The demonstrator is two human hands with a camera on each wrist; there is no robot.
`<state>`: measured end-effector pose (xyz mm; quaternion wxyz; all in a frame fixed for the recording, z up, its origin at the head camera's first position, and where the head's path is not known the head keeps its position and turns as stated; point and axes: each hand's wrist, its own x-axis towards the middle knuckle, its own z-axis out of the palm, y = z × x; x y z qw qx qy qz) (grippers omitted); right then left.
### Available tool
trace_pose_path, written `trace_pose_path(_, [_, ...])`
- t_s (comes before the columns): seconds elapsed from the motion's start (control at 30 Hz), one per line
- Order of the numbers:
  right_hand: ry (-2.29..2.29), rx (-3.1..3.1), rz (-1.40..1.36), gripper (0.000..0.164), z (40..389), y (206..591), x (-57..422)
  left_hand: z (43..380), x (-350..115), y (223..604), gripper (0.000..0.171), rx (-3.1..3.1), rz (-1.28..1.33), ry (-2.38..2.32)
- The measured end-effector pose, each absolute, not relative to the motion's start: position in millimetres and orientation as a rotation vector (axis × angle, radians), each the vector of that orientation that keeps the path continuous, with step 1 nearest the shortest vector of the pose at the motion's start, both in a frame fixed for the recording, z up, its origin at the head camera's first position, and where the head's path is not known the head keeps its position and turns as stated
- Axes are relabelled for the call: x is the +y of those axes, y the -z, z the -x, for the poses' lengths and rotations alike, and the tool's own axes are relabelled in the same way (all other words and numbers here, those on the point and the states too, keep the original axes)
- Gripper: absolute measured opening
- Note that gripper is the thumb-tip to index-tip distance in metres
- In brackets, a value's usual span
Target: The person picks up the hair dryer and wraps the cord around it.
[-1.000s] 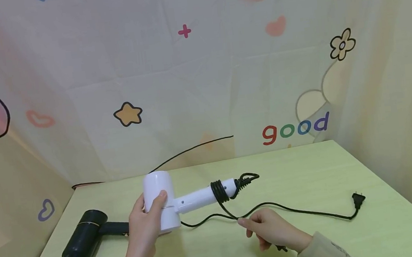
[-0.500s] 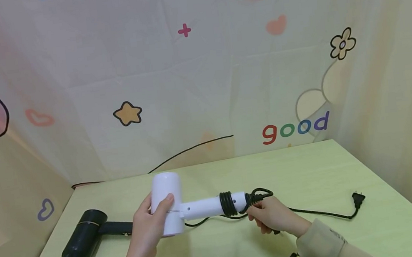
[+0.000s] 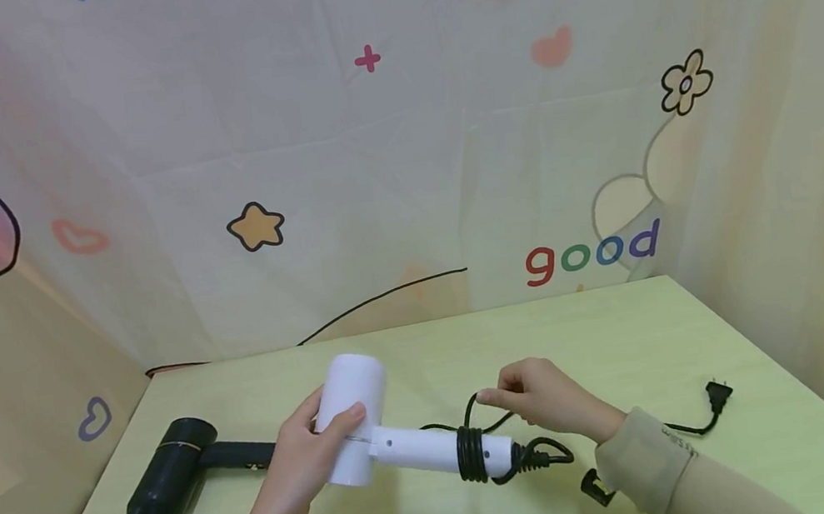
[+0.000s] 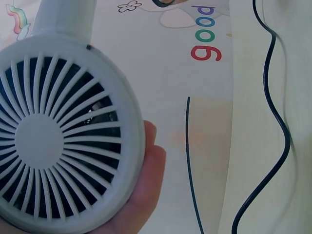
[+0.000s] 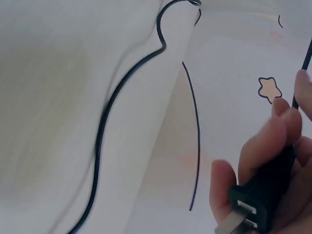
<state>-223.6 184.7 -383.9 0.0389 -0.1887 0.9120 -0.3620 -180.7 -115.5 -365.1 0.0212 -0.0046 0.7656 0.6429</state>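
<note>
A white hair dryer (image 3: 354, 389) is held above the table, its handle slanting down to the right. My left hand (image 3: 305, 461) grips its barrel, thumb along the near side; the left wrist view shows the slatted grille (image 4: 39, 141) at its end. Black cord (image 3: 470, 454) is coiled several times round the handle near its tip. Above the handle, my right hand (image 3: 555, 401) pinches the free stretch of this power cord between thumb and finger. In the right wrist view, the cord's two-pin plug (image 5: 253, 204) is tucked within the curled fingers.
A black hair dryer (image 3: 168, 484) lies on the left of the table (image 3: 615, 328). A second black cord runs behind the white dryer to a plug (image 3: 718, 396) at the right. Printed curtain (image 3: 373, 169) hangs behind the table.
My left hand has shifted right, and the white dryer's handle has tipped from upward to downward. My right hand has moved round from below the handle to above it with the cord.
</note>
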Motion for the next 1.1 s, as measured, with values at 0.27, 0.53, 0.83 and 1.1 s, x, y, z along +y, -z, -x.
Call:
trace_pose_path(0.27, [1.079, 2.844, 0.721, 0.037, 224, 363, 186, 180, -117, 368, 0.059, 2.448, -0.030, -1.904])
trace_pose_path(0.53, [1.089, 2.858, 0.796, 0.020, 221, 352, 185, 181, -117, 372, 0.060, 2.490, -0.080, -1.852])
trace_pose_path(0.83, [1.091, 2.934, 0.889, 0.017, 210, 339, 174, 181, -112, 381, 0.061, 2.575, -0.118, -1.810])
trace_pose_path(1.1, [1.085, 2.993, 0.973, 0.007, 195, 326, 166, 183, -110, 382, 0.066, 2.665, -0.066, -1.755])
